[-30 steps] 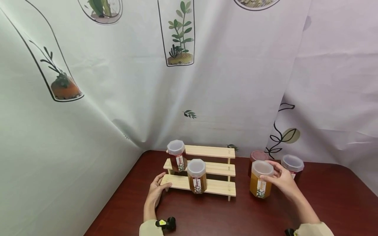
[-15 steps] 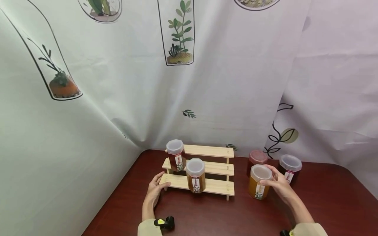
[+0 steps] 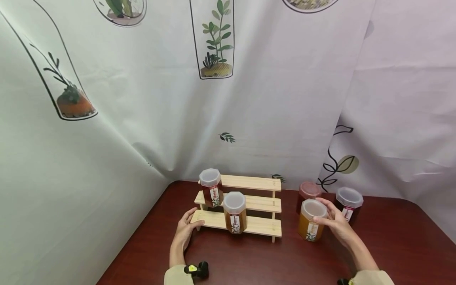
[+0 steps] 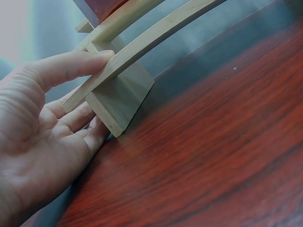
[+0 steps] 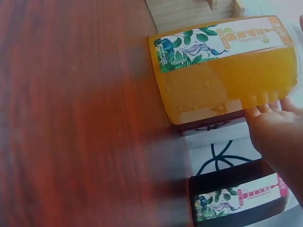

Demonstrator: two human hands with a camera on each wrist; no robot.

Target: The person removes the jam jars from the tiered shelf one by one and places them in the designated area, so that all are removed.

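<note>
The right hand [image 3: 336, 221] grasps an orange-yellow, white-lidded faceted jar [image 3: 310, 222], right of a pale wooden three-tier rack [image 3: 263, 225]; whether the jar's base meets the dark-red wooden table [image 3: 246, 263] is hard to tell. The left hand [image 3: 184, 229] pinches the rack's lower left end. The rack bears a white-lidded, dark red jar [image 3: 211, 190] and a white-lidded amber jar [image 3: 235, 218]; farther right stand a red-lidded jar [image 3: 309, 190] and a blackish, clear-lidded jar [image 3: 349, 201].

The right hand [image 5: 277, 130] holds 1 orange jar [image 5: 227, 82] (leaves [image 5: 206, 37] on its label [image 5: 246, 40]); near it is 1 dark jar [image 5: 236, 179]. Reddish-brown table [image 5: 80, 113] fills the left, pale wood [image 5: 180, 13] shows at the top, and dark lines [image 5: 218, 158] mark a white backdrop [image 5: 200, 152].
</note>
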